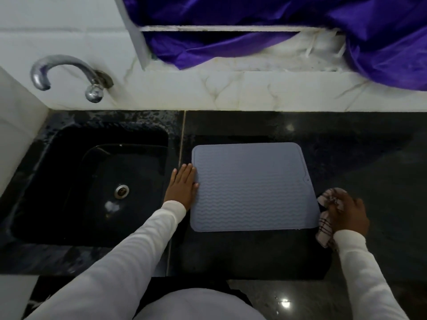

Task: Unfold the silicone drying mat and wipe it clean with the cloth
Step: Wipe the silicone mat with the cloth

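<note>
— What does the counter show?

— A grey silicone drying mat point(251, 188) lies fully unfolded and flat on the black stone counter point(360, 158), ribbed side up, between the person's two hands.

— And the left hand?

— The left hand point(182, 187) lies flat with fingers straight, palm down at the mat's left edge, thumb and fingertips overlapping that edge. It grips nothing; it only presses. Just to the left of that hand sits the dark sink point(92, 181), with its drain point(121, 191) near the middle and a chrome tap point(67, 75) on the white tiled wall above.

— The right?

— The right hand point(346, 215) is curled round a pale checked cloth point(328, 213), bunched under the fingers at the mat's lower right corner. The cloth's loose end hangs below the hand, toward the wrist, and touches the mat's right edge. Whether the cloth reaches onto the ribbed face cannot be told.

— Anything else?

— White sleeves point(138, 250) cover both forearms. Beyond the mat, well away from both hands, purple fabric point(254, 19) drapes over a ledge.
</note>
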`<control>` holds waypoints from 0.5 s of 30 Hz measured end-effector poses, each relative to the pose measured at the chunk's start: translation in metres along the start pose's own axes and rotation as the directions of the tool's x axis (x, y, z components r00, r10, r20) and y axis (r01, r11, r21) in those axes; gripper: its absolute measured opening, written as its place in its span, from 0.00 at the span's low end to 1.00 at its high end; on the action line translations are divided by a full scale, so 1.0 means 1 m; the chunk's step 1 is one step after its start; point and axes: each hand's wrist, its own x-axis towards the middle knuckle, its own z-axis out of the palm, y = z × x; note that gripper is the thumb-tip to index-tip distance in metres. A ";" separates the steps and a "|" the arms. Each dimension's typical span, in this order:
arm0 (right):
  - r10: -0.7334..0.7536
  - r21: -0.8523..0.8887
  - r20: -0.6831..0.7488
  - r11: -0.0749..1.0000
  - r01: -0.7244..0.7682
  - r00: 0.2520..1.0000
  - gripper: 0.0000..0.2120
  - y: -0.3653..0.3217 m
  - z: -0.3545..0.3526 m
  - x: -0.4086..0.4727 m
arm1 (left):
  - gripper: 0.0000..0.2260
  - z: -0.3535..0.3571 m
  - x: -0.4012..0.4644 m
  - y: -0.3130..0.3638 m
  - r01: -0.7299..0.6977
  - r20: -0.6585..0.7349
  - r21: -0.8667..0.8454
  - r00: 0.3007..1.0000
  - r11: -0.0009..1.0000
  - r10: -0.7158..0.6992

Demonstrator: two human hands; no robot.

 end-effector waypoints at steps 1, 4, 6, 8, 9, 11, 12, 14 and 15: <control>-0.015 0.026 -0.037 1.000 0.016 0.999 0.20 -0.008 0.001 -0.003 | 0.29 -0.004 0.002 -0.004 -0.016 -0.001 -0.036 1.000 0.999 0.016; -0.103 0.158 -0.097 0.980 0.117 0.990 0.18 -0.057 0.008 -0.020 | 0.23 -0.014 0.015 -0.014 -0.032 -0.022 -0.125 0.999 0.992 0.030; -0.247 0.264 -0.099 0.927 0.265 0.964 0.17 -0.100 0.020 -0.032 | 0.23 -0.023 0.025 -0.016 -0.035 -0.021 -0.152 0.999 0.988 0.032; -0.382 0.346 -0.002 0.867 0.359 0.924 0.16 -0.144 0.041 -0.044 | 0.24 -0.031 0.037 -0.018 -0.040 -0.001 -0.142 0.999 0.989 0.041; -0.432 0.394 0.058 0.838 0.377 0.900 0.15 -0.165 0.052 -0.051 | 0.25 -0.034 0.043 -0.019 -0.046 0.010 -0.134 0.999 0.990 0.048; -0.533 0.417 0.113 0.791 0.447 0.838 0.16 -0.203 0.074 -0.064 | 0.26 -0.041 0.053 -0.019 -0.048 0.024 -0.100 0.998 0.994 0.051; -0.565 0.382 0.122 0.786 0.487 0.816 0.16 -0.220 0.082 -0.069 | 0.26 -0.043 0.057 -0.019 -0.039 0.012 -0.085 0.999 0.996 0.040; -0.572 0.325 0.133 0.797 0.510 0.809 0.16 -0.247 0.093 -0.069 | 0.26 -0.046 0.063 -0.018 -0.008 -0.027 -0.090 1.000 0.996 0.006; -0.539 0.317 0.140 0.819 0.478 0.830 0.16 -0.256 0.097 -0.063 | 0.26 -0.046 0.065 -0.017 0.001 -0.027 -0.098 1.000 0.995 -0.003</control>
